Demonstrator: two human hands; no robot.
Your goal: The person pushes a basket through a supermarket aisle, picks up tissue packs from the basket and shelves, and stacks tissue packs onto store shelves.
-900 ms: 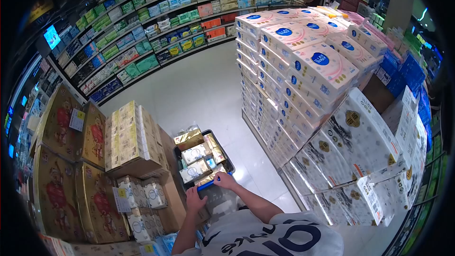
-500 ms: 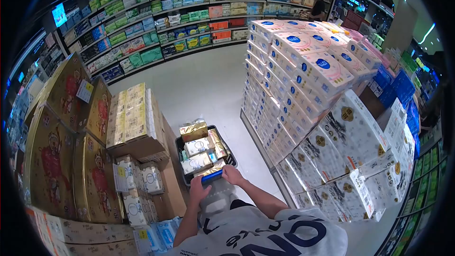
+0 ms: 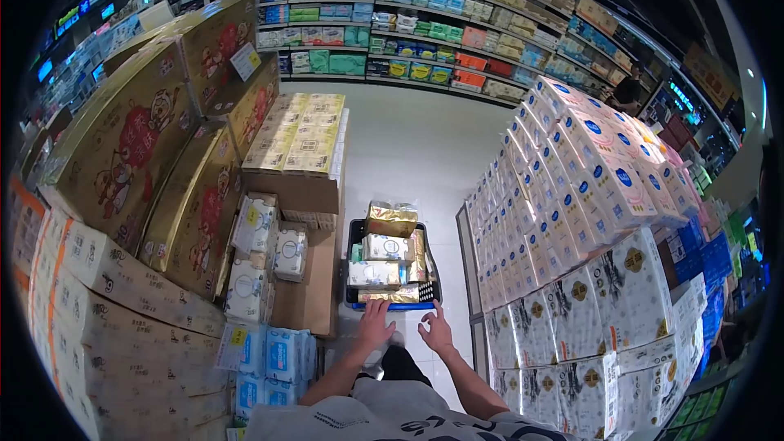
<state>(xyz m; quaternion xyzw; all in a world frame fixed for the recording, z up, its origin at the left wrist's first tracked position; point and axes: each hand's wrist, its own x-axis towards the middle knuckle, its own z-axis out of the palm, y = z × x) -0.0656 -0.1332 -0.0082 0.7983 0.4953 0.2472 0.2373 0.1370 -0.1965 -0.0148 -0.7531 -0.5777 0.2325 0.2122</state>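
Note:
A dark shopping basket (image 3: 351,238) with a blue handle bar (image 3: 400,307) stands low in front of me, its base hidden. Inside lie gold packs (image 3: 392,214) and white tissue packs (image 3: 387,247), plus a gold pack near the handle. My left hand (image 3: 376,325) rests its outstretched fingertips on the bar's left part, thumb spread away. At the bar's right end is my right hand (image 3: 436,331), thumb and fingers apart, the index fingertip at the corner. Neither hand is wrapped round the bar.
Large gold cartons (image 3: 131,143) and boxed packs (image 3: 294,135) are stacked on the left, with blue packs (image 3: 282,355) nearer me. A tall pile of white tissue packs (image 3: 563,188) borders the aisle floor (image 3: 408,139) on the right. Stocked shelves (image 3: 408,33) line the back; a person (image 3: 627,94) stands far right.
My view has turned left, so the basket appears further right and squarer to me. My right hand has loosened from its closed grip on the bar, and my left fingers lie straighter.

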